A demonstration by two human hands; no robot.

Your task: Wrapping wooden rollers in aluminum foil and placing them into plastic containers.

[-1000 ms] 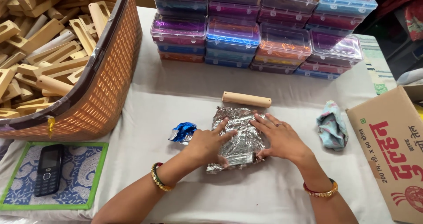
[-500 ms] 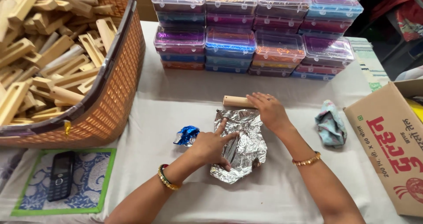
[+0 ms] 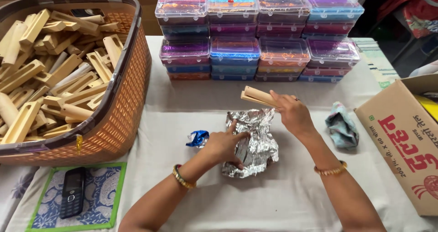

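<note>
Silver foil sheet [image 3: 252, 143] is lying crumpled on the worktop [image 3: 296, 200], centre, just in front of the person. It is pinned flat by the left hand [image 3: 223, 146]: fingers spread, palm down on the foil's left edge, apparently so the sheet is kept from sliding or springing up.

Wooden stick [image 3: 258, 96] is pinched in the right hand [image 3: 292, 113], held lifted just above the foil's far edge, long axis roughly level. Kept close over the sheet, so foil and stick can be brought together without a long reach.

Supply is kept within arm's range: orange basket [image 3: 123, 108] full of similar wooden pieces on the left; stacked clear plastic boxes [image 3: 260, 40] with coloured contents along the back edge.

Small blue foil scrap [image 3: 198, 138] is seen just left of the left hand, apart from the silver sheet. Crumpled cloth [image 3: 341, 130] and cardboard box [image 3: 401, 140] to the right. Mobile phone [image 3: 73, 192] parked on a patterned mat [image 3: 105, 200], near left, out of the working area.
</note>
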